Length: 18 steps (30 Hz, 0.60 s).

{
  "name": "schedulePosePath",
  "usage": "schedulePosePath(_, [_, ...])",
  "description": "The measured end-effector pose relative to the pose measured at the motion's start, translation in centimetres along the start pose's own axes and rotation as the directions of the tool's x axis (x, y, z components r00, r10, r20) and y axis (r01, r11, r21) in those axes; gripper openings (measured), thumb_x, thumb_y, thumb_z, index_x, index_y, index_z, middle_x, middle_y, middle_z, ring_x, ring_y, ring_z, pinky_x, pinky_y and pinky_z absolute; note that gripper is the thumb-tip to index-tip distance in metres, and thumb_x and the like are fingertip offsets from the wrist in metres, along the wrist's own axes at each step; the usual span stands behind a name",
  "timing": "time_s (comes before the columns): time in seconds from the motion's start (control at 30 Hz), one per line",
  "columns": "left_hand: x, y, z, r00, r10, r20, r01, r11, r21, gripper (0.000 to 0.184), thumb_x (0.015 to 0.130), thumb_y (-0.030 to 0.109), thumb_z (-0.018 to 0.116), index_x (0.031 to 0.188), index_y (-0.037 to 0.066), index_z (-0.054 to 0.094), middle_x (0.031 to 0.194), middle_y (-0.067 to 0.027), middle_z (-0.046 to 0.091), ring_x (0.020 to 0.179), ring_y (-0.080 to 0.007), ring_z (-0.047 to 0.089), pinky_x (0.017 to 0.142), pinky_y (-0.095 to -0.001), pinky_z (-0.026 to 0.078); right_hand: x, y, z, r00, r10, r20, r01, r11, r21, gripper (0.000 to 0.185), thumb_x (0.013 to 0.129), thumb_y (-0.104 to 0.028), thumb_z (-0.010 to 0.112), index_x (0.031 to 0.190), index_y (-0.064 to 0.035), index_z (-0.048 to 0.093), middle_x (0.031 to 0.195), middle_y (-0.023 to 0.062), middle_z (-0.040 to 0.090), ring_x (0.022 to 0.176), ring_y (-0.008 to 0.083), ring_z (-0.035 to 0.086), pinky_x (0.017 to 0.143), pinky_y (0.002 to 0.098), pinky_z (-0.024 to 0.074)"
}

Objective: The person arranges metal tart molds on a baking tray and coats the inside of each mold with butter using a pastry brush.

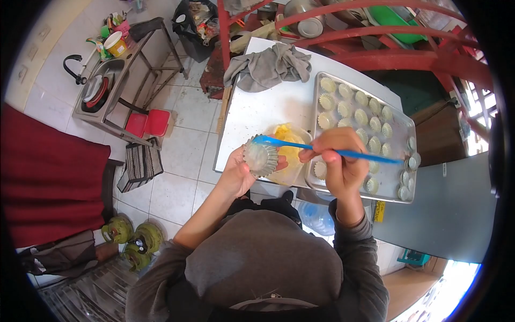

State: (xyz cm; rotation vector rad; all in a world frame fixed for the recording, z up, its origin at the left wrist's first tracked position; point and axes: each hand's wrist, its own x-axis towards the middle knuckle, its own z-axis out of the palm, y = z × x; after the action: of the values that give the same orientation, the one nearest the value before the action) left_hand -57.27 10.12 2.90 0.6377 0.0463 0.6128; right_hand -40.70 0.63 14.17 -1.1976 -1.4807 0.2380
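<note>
My left hand (238, 172) holds a fluted metal mould (260, 158), its opening turned up toward the camera. In my right hand (340, 158) is a long blue brush (295, 144), and its tip touches the rim of the mould. Behind my hands a clear bowl (292, 170) with yellow, soft-looking stuff sits at the front edge of the white table (241, 118). To the right lies a large metal tray (386, 190) with rows of similar small fluted moulds, a few of them stacked near its right side.
A crumpled grey cloth (268, 67) lies at the table's back left. Red metal bars (407, 61) stand behind the table. Further left are a sink (110, 67) and a red stool (156, 123). Green gas cylinders (147, 237) stand on the floor.
</note>
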Motion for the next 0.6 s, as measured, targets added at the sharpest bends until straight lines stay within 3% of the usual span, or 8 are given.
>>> schedulePosePath(0.13, [-0.2,0.2,0.1,0.997,-0.019,-0.075,0.015,0.999,-0.051,0.091,0.073,0.052,0.07,0.134,-0.002,0.029,0.126,-0.0203,0.048,0.111,-0.034,0.054,0.096,-0.0565,0.042,0.2,-1.0,-0.7,0.975,-0.103,0.197,0.135,0.978,-0.159,0.016,0.077,-0.013,0.07,0.086,-0.002,0.064,0.086,0.0104,0.063,0.076,0.0238,0.062,0.065,0.0314,0.0501])
schedulePosePath(0.23, [-0.5,0.2,0.4,0.998,-0.041,-0.056,0.04,0.999,-0.021,0.089,0.075,0.056,0.065,0.134,0.001,0.029,0.126,-0.0195,0.047,0.112,-0.0345,0.053,0.096,-0.058,0.041,-0.1,-0.9,0.5,0.969,-0.217,0.119,0.24,0.941,-0.238,0.023,0.071,-0.017,0.074,0.088,-0.003,0.065,0.084,0.0114,0.062,0.077,0.0246,0.063,0.066,0.0316,0.0504])
schedulePosePath(0.33, [-0.5,0.5,0.8,0.996,-0.055,-0.066,0.051,0.997,-0.063,0.088,0.077,0.06,0.06,0.134,0.001,0.03,0.126,-0.0184,0.048,0.112,-0.0335,0.053,0.098,-0.0588,0.039,-0.7,-1.8,0.2,0.985,-0.162,0.057,0.167,0.982,-0.092,0.026,0.069,-0.016,0.075,0.089,-0.0032,0.065,0.086,0.0122,0.062,0.077,0.0247,0.063,0.065,0.0316,0.0509])
schedulePosePath(0.43, [-0.7,0.4,1.1,0.995,-0.062,-0.083,0.054,0.995,-0.085,0.086,0.078,0.062,0.056,0.135,0.002,0.03,0.126,-0.0176,0.048,0.111,-0.0324,0.053,0.099,-0.0601,0.036,0.0,-1.5,-0.1,0.942,-0.274,0.193,0.304,0.942,-0.142,0.027,0.087,-0.029,0.06,0.084,-0.0023,0.063,0.084,0.0103,0.063,0.072,0.0208,0.064,0.06,0.0287,0.0518])
schedulePosePath(0.53, [-0.8,-0.1,0.5,0.996,-0.081,-0.035,0.075,0.988,-0.137,0.084,0.079,0.062,0.055,0.135,0.004,0.03,0.125,-0.0175,0.049,0.111,-0.0315,0.054,0.099,-0.0609,0.035,0.8,-0.9,1.0,0.934,-0.308,0.181,0.342,0.917,-0.205,0.031,0.088,-0.033,0.058,0.085,-0.002,0.062,0.086,0.0124,0.061,0.069,0.0208,0.065,0.057,0.0285,0.0517])
schedulePosePath(0.6, [-0.9,-0.1,0.2,0.996,-0.086,-0.012,0.083,0.984,-0.16,0.084,0.08,0.063,0.053,0.135,0.004,0.031,0.124,-0.0177,0.05,0.11,-0.0312,0.054,0.099,-0.0619,0.035,0.4,-0.6,0.5,0.965,-0.251,0.076,0.259,0.958,-0.123,0.026,0.074,-0.023,0.07,0.089,-0.0025,0.064,0.088,0.0118,0.062,0.074,0.0235,0.064,0.063,0.0305,0.0518])
